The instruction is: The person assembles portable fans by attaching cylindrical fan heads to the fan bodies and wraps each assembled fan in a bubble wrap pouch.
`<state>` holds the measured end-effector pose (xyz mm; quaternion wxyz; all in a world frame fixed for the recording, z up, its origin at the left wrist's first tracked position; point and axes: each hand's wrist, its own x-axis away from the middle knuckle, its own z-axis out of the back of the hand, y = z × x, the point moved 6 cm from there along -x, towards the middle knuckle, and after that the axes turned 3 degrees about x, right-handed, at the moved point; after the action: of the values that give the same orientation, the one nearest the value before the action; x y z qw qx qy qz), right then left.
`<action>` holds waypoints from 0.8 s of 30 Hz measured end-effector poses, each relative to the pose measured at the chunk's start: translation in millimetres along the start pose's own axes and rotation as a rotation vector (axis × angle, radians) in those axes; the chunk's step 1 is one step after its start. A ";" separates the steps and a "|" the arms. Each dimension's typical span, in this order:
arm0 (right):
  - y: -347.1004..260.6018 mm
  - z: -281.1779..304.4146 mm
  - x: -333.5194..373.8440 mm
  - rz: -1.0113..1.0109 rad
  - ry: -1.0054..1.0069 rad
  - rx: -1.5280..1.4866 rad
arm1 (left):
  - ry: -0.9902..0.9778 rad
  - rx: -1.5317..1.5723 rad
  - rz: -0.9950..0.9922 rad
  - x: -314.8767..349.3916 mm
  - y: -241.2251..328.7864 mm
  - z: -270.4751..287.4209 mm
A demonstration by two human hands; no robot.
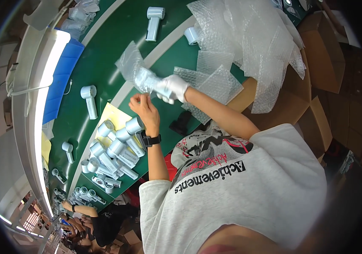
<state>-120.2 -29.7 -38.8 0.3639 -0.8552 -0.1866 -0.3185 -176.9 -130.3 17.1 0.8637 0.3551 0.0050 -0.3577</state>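
Observation:
My right hand [174,87], in a white glove, is closed round the handle end of a light blue handheld fan [149,80]. Clear bubble wrap [128,61] covers the fan's far part and sticks out past it to the upper left. Close beside it, my bare left hand [145,109] has its fingertips drawn together at the near edge of the wrap; what they pinch is too small to make out. A dark watch sits on that wrist. Several more light blue fans [115,148] lie heaped on the bench left of my left forearm, partly over a yellow sheet [119,113].
Single fans lie on the green bench [109,76], one at the far side [154,25]. Bubble wrap sheets [248,34] pile up at the far right, over an open cardboard box [291,91]. A black object [181,122] rests near the bench edge. Another person [104,224] works at lower left.

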 end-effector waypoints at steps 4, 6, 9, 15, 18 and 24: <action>-62.1 -10.5 -65.5 0.307 -0.252 -0.603 | 0.210 0.084 -0.094 -44.7 12.6 16.4; -107.1 -14.1 -96.6 0.411 -0.142 -0.371 | 0.373 -0.065 -0.025 -93.2 5.0 31.1; -155.8 15.8 -114.7 0.593 0.384 0.403 | 0.265 -0.107 -0.095 -102.3 -1.1 28.6; -197.4 109.4 -70.5 0.368 1.561 0.871 | -0.040 0.251 0.031 -53.5 14.6 -12.9; -188.9 107.7 -54.6 0.533 0.990 0.360 | -0.160 0.836 0.495 -27.0 10.5 -33.5; -57.3 1.0 59.3 0.618 -0.102 -0.076 | -0.090 1.198 0.739 -20.2 17.2 -34.8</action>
<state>-108.2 14.4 30.0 0.4016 -0.8992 0.0762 -0.1562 -172.7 -88.0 6.9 0.5840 0.7327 -0.3494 0.0033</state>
